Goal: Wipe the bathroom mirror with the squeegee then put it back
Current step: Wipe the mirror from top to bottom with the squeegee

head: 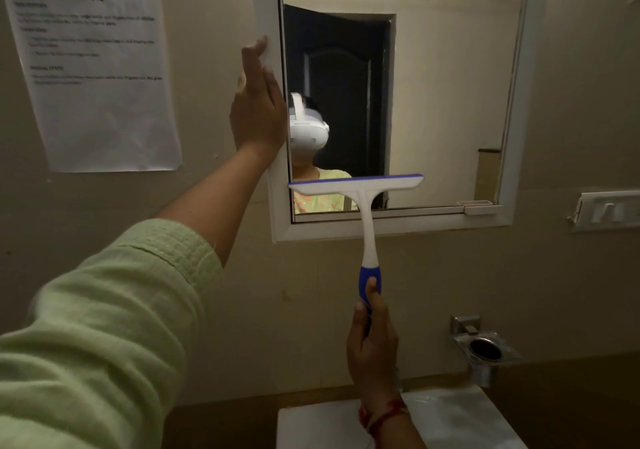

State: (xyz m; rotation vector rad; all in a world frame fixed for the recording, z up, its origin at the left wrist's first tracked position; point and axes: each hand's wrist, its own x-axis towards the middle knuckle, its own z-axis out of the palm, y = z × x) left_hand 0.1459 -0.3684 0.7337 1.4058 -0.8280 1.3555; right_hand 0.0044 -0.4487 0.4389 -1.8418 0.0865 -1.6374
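Note:
A white-framed mirror [450, 84] hangs on the beige wall. My right hand [372, 344] grips the blue end of a white squeegee [363, 199] held upright. Its blue-edged blade lies across the lower left part of the glass, just above the bottom frame. My left hand [258, 102] rests with straight fingers against the mirror's left frame edge, arm stretched out in a green sleeve. The glass reflects a person wearing a white headset and a dark door behind.
A printed paper sheet [93, 67] is taped to the wall left of the mirror. A metal ring holder [485, 348] is fixed to the wall at lower right, a white switch plate [606, 211] above it. A white basin top [450, 417] sits below.

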